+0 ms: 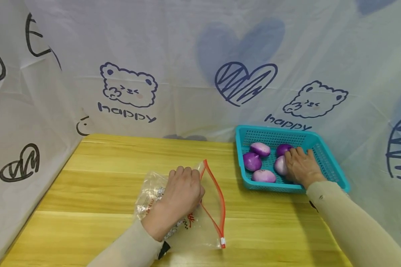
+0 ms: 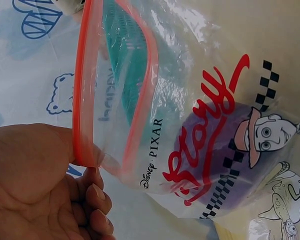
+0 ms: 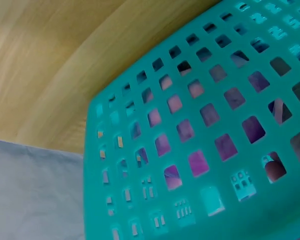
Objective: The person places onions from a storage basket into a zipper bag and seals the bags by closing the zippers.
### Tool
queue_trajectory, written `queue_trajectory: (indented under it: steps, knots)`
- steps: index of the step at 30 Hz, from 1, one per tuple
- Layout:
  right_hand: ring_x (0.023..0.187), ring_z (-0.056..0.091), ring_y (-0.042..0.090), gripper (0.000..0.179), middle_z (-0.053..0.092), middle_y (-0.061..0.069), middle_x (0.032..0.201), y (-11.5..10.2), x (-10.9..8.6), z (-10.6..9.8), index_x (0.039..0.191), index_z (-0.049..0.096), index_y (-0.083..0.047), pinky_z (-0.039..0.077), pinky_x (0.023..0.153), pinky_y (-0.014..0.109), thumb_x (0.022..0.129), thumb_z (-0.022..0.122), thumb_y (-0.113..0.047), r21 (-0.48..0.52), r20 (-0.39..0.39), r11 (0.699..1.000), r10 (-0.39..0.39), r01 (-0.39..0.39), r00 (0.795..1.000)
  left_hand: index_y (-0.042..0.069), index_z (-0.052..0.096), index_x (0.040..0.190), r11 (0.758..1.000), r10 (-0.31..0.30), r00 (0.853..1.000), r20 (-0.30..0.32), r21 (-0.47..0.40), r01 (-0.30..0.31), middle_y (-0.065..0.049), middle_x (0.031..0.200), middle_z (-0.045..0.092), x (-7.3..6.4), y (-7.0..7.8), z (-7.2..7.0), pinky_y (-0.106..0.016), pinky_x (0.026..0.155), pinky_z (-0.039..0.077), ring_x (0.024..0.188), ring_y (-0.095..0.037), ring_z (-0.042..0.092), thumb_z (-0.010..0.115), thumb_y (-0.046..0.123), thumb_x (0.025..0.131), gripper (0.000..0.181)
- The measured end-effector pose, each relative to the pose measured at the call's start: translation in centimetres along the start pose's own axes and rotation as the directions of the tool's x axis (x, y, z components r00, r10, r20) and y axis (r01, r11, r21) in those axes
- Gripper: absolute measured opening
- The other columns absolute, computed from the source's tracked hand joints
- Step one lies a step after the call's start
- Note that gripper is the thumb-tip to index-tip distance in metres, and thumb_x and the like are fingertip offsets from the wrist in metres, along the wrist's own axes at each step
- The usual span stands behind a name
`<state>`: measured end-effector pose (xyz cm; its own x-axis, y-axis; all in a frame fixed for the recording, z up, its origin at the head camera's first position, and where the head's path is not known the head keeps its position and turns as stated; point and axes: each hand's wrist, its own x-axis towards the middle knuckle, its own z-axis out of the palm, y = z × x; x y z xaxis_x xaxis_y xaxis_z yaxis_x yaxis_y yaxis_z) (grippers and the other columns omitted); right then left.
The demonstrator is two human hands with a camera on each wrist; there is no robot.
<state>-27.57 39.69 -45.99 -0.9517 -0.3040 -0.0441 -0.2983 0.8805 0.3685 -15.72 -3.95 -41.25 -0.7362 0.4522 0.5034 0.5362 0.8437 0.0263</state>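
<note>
My left hand (image 1: 182, 189) pinches the red-edged rim of a clear zip bag (image 2: 190, 65) between thumb and fingers. The bag's mouth gapes toward the right, its white slider (image 1: 223, 241) at the near corner. Through the printed plastic shows a purple red onion (image 2: 220, 150) inside. Over in the turquoise basket (image 1: 331, 159), my right hand (image 1: 302, 167) bends its fingers down over the right side of a pale red onion (image 1: 280, 165). Its fingertips are mostly hidden, so the grip cannot be made out. A darker onion (image 1: 283, 149) lies just beyond them.
Three more red onions, one at the back (image 1: 260, 149), one at the left (image 1: 252, 161) and one in front (image 1: 264, 176), lie in the basket's left part. The wooden table (image 1: 97, 178) meets a printed white cloth (image 1: 187, 74) behind it.
</note>
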Motion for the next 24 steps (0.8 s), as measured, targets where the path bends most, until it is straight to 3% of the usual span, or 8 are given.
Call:
queue_trajectory:
  steps: [3,8,15,24]
  knots:
    - [0.113,0.051,0.048,0.056,0.058,0.029,0.118,0.1,-0.1,0.08,0.12,0.052,0.009,0.041,0.095,0.071,0.088,0.074,-0.032,0.017,0.005,1.0,0.014,-0.014,1.0,0.014,0.039,0.068,1.0,0.005,1.0,0.003,0.003,-0.005,0.003,0.067,0.022,0.03,0.02,0.0,-0.029,0.06,0.02,0.062,-0.017,0.023,0.066,0.008,0.086,0.033]
    - [0.112,0.051,0.048,0.068,0.058,0.029,0.119,0.26,-0.17,-0.07,0.121,0.049,0.006,0.043,0.089,0.067,0.083,0.084,-0.039,0.035,-0.035,0.999,0.022,-0.021,0.999,0.013,0.041,0.069,1.0,0.016,1.0,-0.002,0.008,-0.016,0.003,0.067,0.022,0.1,0.01,0.06,-0.029,0.06,0.02,0.062,-0.016,0.023,0.067,0.01,0.087,0.032]
    - [0.114,0.05,0.05,0.079,0.057,0.03,0.12,0.02,-0.02,-0.35,0.128,0.046,0.003,0.043,0.092,0.068,0.08,0.088,-0.043,0.042,-0.079,0.999,0.031,-0.028,0.996,0.012,0.042,0.069,1.0,0.001,1.0,0.015,0.006,-0.001,0.003,0.067,0.022,0.16,0.05,-0.08,-0.03,0.06,0.02,0.062,-0.017,0.023,0.066,0.01,0.087,0.03]
    - [0.111,0.051,0.049,0.081,0.053,0.031,0.118,-0.56,0.27,-0.42,0.128,0.042,0.009,0.045,0.09,0.065,0.08,0.088,-0.039,0.078,-0.243,0.996,0.049,-0.031,0.969,0.012,0.041,0.069,1.0,-0.016,0.999,0.045,0.0,0.016,0.003,0.067,0.023,0.13,-0.04,-0.2,-0.03,0.061,0.021,0.062,-0.017,0.025,0.065,0.01,0.089,0.031]
